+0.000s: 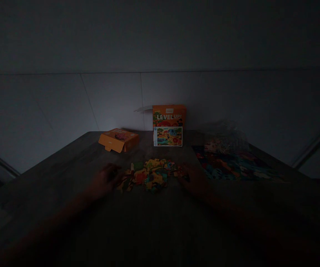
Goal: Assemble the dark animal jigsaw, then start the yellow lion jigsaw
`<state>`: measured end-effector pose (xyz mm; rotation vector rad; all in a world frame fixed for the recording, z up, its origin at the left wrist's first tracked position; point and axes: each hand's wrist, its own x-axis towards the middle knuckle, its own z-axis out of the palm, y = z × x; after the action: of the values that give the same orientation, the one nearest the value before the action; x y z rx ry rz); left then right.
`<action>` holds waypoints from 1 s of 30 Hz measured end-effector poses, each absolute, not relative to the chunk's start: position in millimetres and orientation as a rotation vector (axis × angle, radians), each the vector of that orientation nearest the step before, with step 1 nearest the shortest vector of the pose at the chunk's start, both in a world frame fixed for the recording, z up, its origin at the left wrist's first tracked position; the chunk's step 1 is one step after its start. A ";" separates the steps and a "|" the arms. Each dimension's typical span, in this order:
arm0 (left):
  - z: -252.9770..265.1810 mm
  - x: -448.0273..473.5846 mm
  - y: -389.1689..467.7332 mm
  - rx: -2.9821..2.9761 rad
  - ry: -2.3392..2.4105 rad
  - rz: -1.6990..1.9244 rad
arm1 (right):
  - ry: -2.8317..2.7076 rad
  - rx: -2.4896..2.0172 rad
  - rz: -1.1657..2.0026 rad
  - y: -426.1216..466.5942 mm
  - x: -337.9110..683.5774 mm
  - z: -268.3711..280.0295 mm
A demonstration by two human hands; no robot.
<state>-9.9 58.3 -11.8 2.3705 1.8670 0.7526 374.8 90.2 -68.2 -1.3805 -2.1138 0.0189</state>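
Observation:
In dim light, a loose pile of colourful jigsaw puzzle pieces [148,174] lies on the grey table in front of me. My left hand [105,181] rests at the pile's left edge, fingers apart and curved toward the pieces, holding nothing I can see. On the opposite side, my right hand [193,180] is beside the rightmost pieces, thumb and fingers apart. Its fingertips are too dark to show whether they touch a piece. Behind the pile, a small picture card [168,137] of the puzzle scene leans upright against an orange "LEVEL UP!" box [169,111] with its flap out.
An opened orange carton [119,139] lies at the back left of the table [65,163]. At the right is a dark, colourful picture sheet or assembled puzzle [237,167], with crumpled clear plastic [226,139] behind it. A pale wall [115,98] stands behind the table.

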 end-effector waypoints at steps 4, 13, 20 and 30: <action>-12.1 -3.7 42.8 2.632 1.712 0.827 | -2.118 -1.311 0.056 91.1 376.5 -67.6; -27.2 41.2 45.8 2.785 1.396 0.607 | -2.297 -0.669 0.134 58.8 359.8 -28.4; -35.8 33.5 51.7 2.738 1.412 0.655 | -2.832 -0.301 0.332 27.7 353.6 -8.4; -28.2 37.5 51.8 2.588 1.451 0.691 | -2.876 -0.484 0.356 29.6 349.0 -5.1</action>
<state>37.5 51.8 -28.2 2.5880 1.4514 0.6907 349.0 29.6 -5.1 -0.4844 -2.8761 0.3564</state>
